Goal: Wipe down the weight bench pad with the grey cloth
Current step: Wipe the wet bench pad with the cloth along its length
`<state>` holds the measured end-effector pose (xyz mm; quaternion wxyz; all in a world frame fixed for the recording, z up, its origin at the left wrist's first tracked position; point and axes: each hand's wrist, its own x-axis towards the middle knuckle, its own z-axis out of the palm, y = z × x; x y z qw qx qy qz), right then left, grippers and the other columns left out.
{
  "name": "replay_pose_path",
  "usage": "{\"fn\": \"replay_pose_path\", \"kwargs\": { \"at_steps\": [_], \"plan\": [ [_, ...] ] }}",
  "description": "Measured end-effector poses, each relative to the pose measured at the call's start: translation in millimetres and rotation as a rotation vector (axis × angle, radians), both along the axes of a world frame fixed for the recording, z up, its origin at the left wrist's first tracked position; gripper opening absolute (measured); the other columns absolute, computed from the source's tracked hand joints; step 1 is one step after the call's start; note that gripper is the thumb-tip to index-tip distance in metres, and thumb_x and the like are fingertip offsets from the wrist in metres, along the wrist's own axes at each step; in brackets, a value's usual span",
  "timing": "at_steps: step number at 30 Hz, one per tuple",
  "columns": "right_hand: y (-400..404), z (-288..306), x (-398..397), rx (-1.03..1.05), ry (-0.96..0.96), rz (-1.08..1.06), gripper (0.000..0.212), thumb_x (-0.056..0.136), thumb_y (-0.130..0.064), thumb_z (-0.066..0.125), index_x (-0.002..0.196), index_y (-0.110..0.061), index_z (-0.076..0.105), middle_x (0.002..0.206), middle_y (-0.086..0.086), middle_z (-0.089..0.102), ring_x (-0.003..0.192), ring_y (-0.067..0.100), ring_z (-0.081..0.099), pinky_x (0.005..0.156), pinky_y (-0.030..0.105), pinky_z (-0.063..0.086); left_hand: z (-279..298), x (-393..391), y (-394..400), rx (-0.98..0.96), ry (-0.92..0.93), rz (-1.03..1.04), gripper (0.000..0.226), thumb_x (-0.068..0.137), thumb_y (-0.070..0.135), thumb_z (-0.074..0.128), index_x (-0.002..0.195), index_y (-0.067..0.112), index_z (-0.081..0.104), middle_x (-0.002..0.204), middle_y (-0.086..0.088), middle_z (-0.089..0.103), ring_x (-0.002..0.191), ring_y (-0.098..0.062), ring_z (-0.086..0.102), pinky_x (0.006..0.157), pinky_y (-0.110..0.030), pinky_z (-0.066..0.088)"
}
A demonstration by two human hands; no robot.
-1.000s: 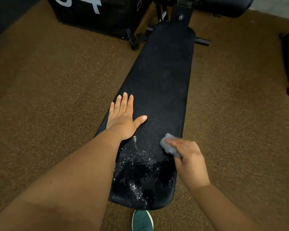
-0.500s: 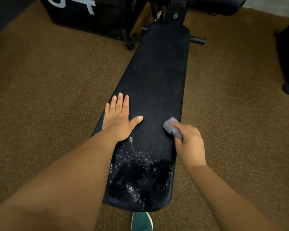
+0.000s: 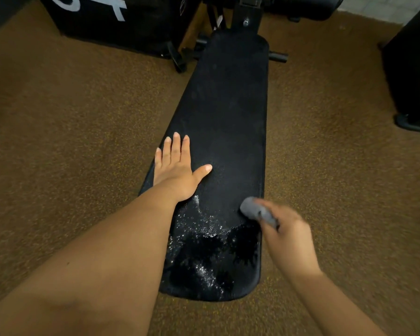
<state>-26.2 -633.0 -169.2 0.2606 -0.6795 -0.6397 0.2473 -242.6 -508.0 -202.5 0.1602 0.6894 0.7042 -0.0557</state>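
Item: long black textured weight bench pad [image 3: 228,112], running lengthwise away from you over brown speckled carpet floor [image 3: 70,141]. Near end carries a glistening wet patch [image 3: 209,253] with scattered droplets.

Item: small crumpled grey cloth [image 3: 255,210], lying on the pad at its right edge, just beyond the wet patch. Your right hand [image 3: 286,231] grips it, fingers curled round the bunched fabric; the hand is motion-blurred and hangs partly off the pad's right side.

Item: your left hand [image 3: 177,168], flat on the pad's left edge, fingers straight and together, thumb spread toward the middle; forearm extended across the near left corner. Well apart from the cloth, with bare pad between.

Far end: black bench frame [image 3: 245,18]; black box with white numerals [image 3: 107,18].
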Motion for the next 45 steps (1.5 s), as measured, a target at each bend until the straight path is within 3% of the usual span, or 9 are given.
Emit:
{"fn": "replay_pose_path", "kwargs": {
  "at_steps": [7,14,17,20,28,32,37,41,45],
  "plan": [
    [-28,-12,-23,-0.100,-0.078,-0.229,0.035,0.092,-0.018,0.057,0.126,-0.025,0.059,0.094,-0.001,0.065,0.091,0.021,0.057,0.075,0.036,0.047,2,0,1,-0.034,0.001,-0.005,0.088,0.087,0.070,0.019,0.146,0.018,-0.021,0.154,-0.005,-0.027,0.141,-0.023,-0.025,0.115,-0.043,-0.013],
    [-47,4,-38,-0.133,-0.277,-0.080,0.028,0.080,-0.011,0.072,0.107,-0.017,0.068,0.077,-0.002,0.062,0.072,0.020,0.056,0.057,0.025,0.039,2,1,1,-0.052,0.026,-0.006,0.088,0.087,0.071,0.017,0.146,0.018,-0.021,0.154,-0.006,-0.026,0.141,-0.024,-0.025,0.115,-0.044,-0.011],
    [-43,13,-51,-0.111,-0.146,-0.067,0.021,0.088,-0.016,0.064,0.107,-0.024,0.069,0.082,-0.007,0.064,0.076,0.014,0.058,0.062,0.023,0.040,2,1,2,-0.053,0.031,-0.004,0.089,0.086,0.071,0.017,0.146,0.018,-0.021,0.154,-0.006,-0.026,0.141,-0.024,-0.024,0.115,-0.043,-0.011],
    [-25,14,-41,-0.025,0.071,-0.307,0.023,0.094,-0.021,0.055,0.113,-0.027,0.068,0.093,-0.008,0.065,0.085,0.009,0.057,0.075,0.024,0.045,3,1,2,-0.064,0.030,-0.013,0.090,0.086,0.072,0.017,0.146,0.018,-0.021,0.154,-0.006,-0.026,0.141,-0.023,-0.024,0.114,-0.043,-0.012],
    [-25,9,-60,-0.169,-0.263,-0.192,0.031,0.090,-0.015,0.057,0.121,-0.016,0.061,0.095,0.007,0.062,0.091,0.027,0.054,0.071,0.035,0.044,10,1,6,-0.152,0.012,0.000,0.092,0.085,0.074,0.021,0.146,0.018,-0.020,0.154,-0.005,-0.026,0.141,-0.023,-0.024,0.114,-0.043,-0.012],
    [-15,16,-74,-0.265,0.075,-0.289,0.021,0.092,-0.035,0.056,0.102,-0.017,0.062,0.094,0.007,0.061,0.083,0.022,0.055,0.061,0.028,0.038,43,-3,10,-0.218,-0.264,0.092,0.074,0.091,0.065,0.015,0.150,0.022,0.006,0.158,-0.003,-0.007,0.144,-0.020,-0.010,0.116,-0.042,-0.006],
    [-8,32,-78,-0.521,0.524,-0.248,0.065,0.085,-0.065,0.045,0.134,-0.024,0.052,0.133,-0.002,0.054,0.122,0.015,0.050,0.104,0.039,0.040,62,-10,-42,-0.009,-0.637,0.011,0.043,0.100,0.035,0.034,0.140,0.024,0.041,0.155,0.000,0.024,0.143,-0.014,0.016,0.116,-0.032,0.011],
    [-14,30,-53,-0.129,0.221,-0.409,0.036,0.099,-0.030,0.040,0.129,-0.019,0.057,0.131,-0.004,0.058,0.121,0.012,0.050,0.102,0.024,0.034,47,18,-106,0.151,-0.649,-0.195,0.037,0.097,0.028,0.044,0.132,0.022,0.051,0.151,-0.001,0.033,0.141,-0.018,0.021,0.116,-0.032,0.016],
    [-12,-6,-53,-0.075,0.209,-0.468,0.039,0.102,-0.024,0.034,0.138,-0.017,0.045,0.141,0.000,0.048,0.131,0.014,0.040,0.111,0.033,0.030,21,53,-132,0.170,-0.500,-0.292,0.047,0.097,0.031,0.041,0.142,0.018,0.038,0.155,-0.002,0.022,0.145,-0.020,0.009,0.117,-0.041,0.013]
  ]
}}
